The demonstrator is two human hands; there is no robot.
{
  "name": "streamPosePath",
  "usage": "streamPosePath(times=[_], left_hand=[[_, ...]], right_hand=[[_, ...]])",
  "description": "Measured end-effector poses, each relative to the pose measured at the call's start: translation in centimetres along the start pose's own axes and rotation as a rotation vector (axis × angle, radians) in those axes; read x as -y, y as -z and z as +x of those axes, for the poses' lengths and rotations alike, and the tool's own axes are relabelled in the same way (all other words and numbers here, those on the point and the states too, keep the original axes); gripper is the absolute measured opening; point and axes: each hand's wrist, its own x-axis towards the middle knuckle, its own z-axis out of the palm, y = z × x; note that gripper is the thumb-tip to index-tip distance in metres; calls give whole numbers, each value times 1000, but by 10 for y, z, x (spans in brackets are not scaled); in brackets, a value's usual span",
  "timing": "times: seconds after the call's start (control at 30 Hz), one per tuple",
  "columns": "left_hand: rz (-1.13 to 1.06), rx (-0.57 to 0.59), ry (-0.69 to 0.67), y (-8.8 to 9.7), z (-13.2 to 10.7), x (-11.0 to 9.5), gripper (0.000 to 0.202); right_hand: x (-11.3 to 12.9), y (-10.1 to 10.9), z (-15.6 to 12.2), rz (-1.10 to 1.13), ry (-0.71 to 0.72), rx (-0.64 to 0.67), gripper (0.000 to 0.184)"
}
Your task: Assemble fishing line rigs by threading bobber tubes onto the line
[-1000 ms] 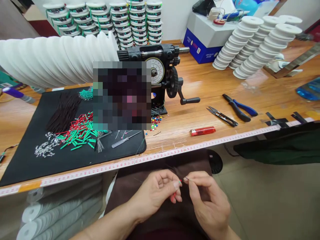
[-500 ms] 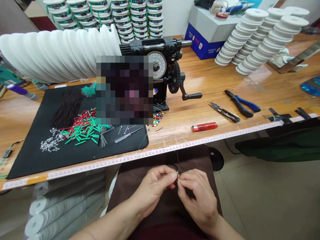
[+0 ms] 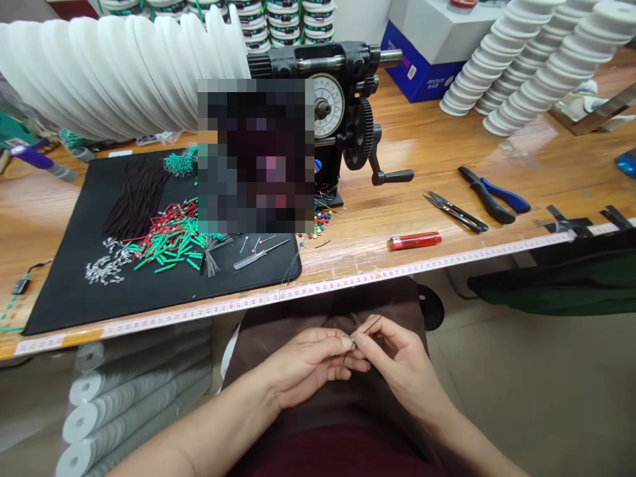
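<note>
Both hands meet over my lap, below the wooden bench edge. My left hand is closed in a pinch on a small red and green tube piece. My right hand pinches a thin dark wire whose end sticks up and to the right from the fingertips. The fingertips of the two hands touch at the tube. A brown apron lies under them.
A black mat holds red and green tubes, dark wires and silver clips. A black hand-crank winder, red lighter, snips, blue pliers and white spool stacks sit on the bench.
The hands came together, fingertips now touching, and rose slightly in view. The right hand brought the wire to the tube in the left. The camera tilted downward a little.
</note>
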Motion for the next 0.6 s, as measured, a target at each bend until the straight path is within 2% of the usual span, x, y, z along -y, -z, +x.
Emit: streamPosePath(times=[0.27, 0.43, 0.5, 0.6], left_hand=[[179, -6, 56, 7, -2, -7, 35], [315, -6, -65, 2, -5, -8, 34], [331, -16, -140, -2, -6, -6, 32], [286, -59, -232, -5, -10, -3, 29]], right_hand=[[8, 8, 3, -64, -19, 99, 26], [7, 4, 4, -53, -13, 148, 26], [9, -1, 4, -189, 108, 92, 24], [19, -4, 7, -477, 436, 32, 19]])
